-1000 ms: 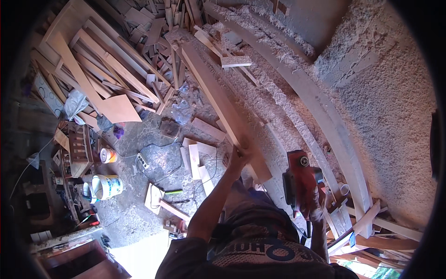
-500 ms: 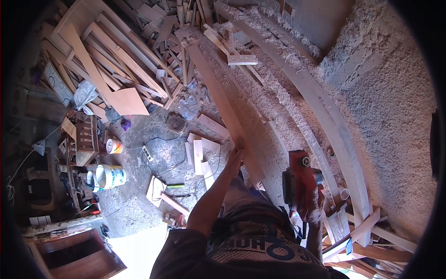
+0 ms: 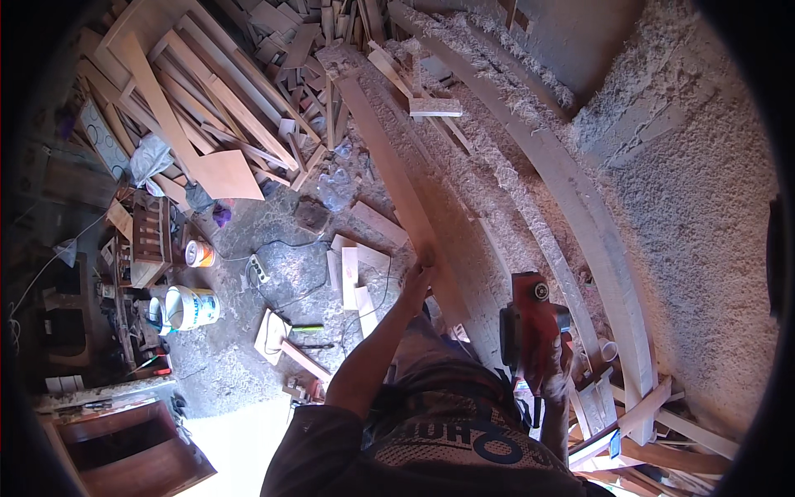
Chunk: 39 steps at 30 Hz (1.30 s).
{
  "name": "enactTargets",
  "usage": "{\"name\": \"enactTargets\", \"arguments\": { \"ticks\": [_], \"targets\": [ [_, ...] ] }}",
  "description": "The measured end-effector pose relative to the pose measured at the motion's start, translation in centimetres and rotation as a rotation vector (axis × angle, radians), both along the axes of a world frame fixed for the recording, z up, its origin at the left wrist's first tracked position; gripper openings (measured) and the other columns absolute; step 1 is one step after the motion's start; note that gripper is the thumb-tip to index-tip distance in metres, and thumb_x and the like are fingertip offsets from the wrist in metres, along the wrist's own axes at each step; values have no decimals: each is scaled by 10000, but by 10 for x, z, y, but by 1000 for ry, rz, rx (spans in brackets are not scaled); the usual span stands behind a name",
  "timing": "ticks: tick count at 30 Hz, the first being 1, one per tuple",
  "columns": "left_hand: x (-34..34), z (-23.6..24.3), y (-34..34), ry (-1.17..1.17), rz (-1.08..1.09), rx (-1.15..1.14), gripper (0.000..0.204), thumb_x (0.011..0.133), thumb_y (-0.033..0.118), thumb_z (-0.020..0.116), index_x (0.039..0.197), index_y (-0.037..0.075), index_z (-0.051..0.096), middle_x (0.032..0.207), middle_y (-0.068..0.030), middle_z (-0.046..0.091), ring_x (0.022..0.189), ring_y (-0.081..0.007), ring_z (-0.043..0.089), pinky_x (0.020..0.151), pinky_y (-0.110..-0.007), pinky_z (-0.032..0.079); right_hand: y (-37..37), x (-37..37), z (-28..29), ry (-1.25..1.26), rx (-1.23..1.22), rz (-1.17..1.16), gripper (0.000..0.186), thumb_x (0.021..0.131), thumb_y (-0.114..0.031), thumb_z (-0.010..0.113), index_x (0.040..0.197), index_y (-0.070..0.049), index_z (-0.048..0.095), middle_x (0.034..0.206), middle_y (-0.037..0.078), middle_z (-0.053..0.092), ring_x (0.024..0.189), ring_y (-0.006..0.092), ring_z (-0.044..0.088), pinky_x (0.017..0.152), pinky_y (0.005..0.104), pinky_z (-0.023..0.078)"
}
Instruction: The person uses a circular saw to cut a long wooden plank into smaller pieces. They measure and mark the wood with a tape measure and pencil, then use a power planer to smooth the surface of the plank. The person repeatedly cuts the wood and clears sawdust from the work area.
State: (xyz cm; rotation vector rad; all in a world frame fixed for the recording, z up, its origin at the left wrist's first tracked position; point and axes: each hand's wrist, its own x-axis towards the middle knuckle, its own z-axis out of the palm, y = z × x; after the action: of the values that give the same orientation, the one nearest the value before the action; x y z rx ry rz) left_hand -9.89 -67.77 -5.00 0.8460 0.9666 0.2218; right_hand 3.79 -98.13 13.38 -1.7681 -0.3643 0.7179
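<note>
Wooden plank (image 3: 392, 172) | left fingers (image 3: 421, 272) pinching its left edge | red power tool (image 3: 536, 325) | right fingers (image 3: 560, 366) round its handle

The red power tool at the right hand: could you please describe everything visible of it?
The red power tool has a plastic-looking red casing, black parts on both sides and a dark, pale-ringed round disc at its far end. It points away from the person, right of the long plank. The right hand grips its near end. Whether it rests on anything below, or is running, cannot be told.
</note>
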Motion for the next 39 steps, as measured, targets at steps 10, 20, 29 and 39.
{"name": "enactTargets", "arguments": {
  "ticks": [10,20,29,39],
  "targets": [
    [0,8,-9,77,-28,10,518,958,474,622,1320,112,539,1083,-15,616,926,-151,627,846,-413,570,2,-6,2,95,10,6,650,999,-656,407,818,-54,570,555,4,506,447,109,523,408,278,410],
    [19,16,6,177,26,308,629,885,349,727,1371,31,483,1055,-80,632,824,-174,650,667,-328,557,2,-8,4,61,8,46,635,1011,-632,406,825,-51,582,566,4,504,460,110,521,423,285,402],
    [58,-7,21,289,204,566,872,740,250,857,1328,-38,281,1106,-200,559,919,-238,630,674,-357,555,-3,-14,6,-7,-38,72,606,1028,-603,402,920,-43,605,616,-1,522,543,103,511,500,288,403],
    [66,-34,18,411,162,712,869,726,242,863,1281,-60,266,1127,-225,559,983,-264,622,731,-385,566,-10,-9,-7,-165,-63,63,608,1032,-602,392,927,-40,600,634,3,515,581,114,485,541,313,396]
  ]
}}
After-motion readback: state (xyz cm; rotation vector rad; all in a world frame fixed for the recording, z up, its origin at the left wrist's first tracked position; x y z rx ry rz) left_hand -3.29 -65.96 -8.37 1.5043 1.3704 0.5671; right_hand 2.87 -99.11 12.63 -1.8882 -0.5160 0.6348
